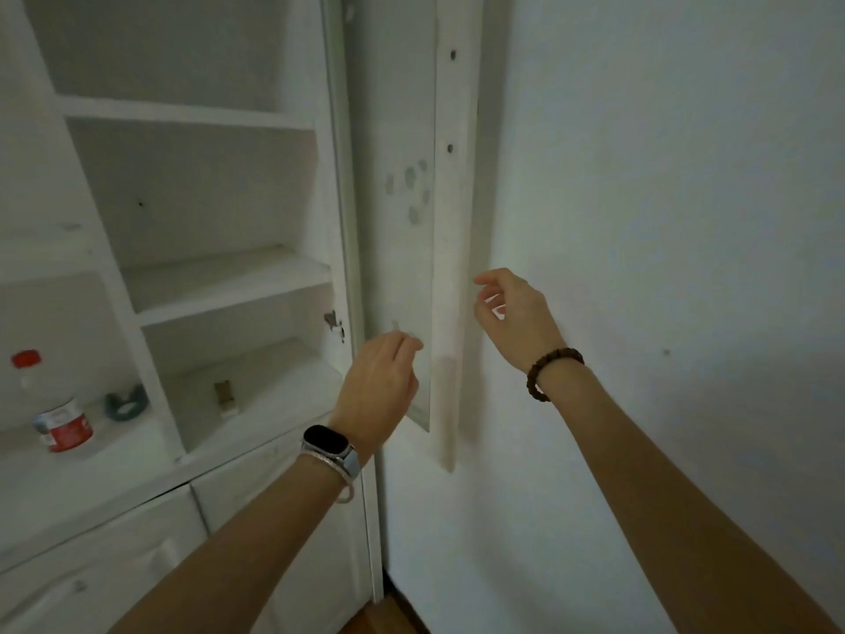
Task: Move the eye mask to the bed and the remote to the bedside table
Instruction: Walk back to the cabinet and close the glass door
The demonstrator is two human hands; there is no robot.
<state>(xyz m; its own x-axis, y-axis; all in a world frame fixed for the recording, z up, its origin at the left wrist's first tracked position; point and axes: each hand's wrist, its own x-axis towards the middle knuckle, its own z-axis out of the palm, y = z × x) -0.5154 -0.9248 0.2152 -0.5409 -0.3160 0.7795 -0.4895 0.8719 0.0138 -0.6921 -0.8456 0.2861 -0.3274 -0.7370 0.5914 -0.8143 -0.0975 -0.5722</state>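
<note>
Closest in, two bare forearms reach forward, a dark watch [328,443] on the left wrist and a bead bracelet [551,372] on the right. The left hand [379,386] is loosely curled, grasping nothing, before the lower corner of the open cabinet door [398,221]. The right hand [514,313], fingers relaxed and empty, hovers by the door's outer edge. Farther left, on the counter [114,469], a red-capped bottle [57,409] stands near a dark teal curved item [124,402], too blurred to tell whether it is the eye mask.
</note>
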